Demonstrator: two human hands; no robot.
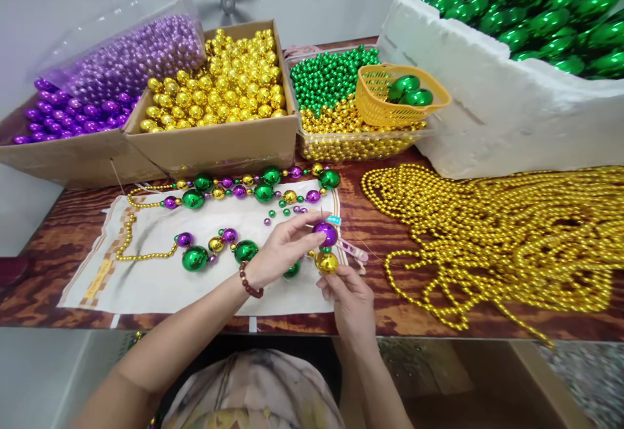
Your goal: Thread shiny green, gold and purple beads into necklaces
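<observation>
My left hand (280, 247), with a brown bead bracelet (250, 281) at the wrist, pinches a shiny purple bead (327, 234) between thumb and fingers. Directly below it are a small green bead and a gold bead (326, 262), in line with it. The fingers of my right hand (351, 296) are closed at the underside of the gold bead. A thin dark point sticks up above the purple bead. Partly behind my left hand, a strand of mixed beads (195, 258) lies on a white cloth (160, 292). Small loose green and purple beads (286, 212) lie beyond my fingers.
A finished-looking bead strand (264, 192) runs along the cloth's far edge. Behind stand a carton of gold beads (214, 146), purple beads (78, 114), a tub (361, 149), a yellow basket (390, 117) and a foam box (453, 110). Gold bead chains (487, 234) lie right.
</observation>
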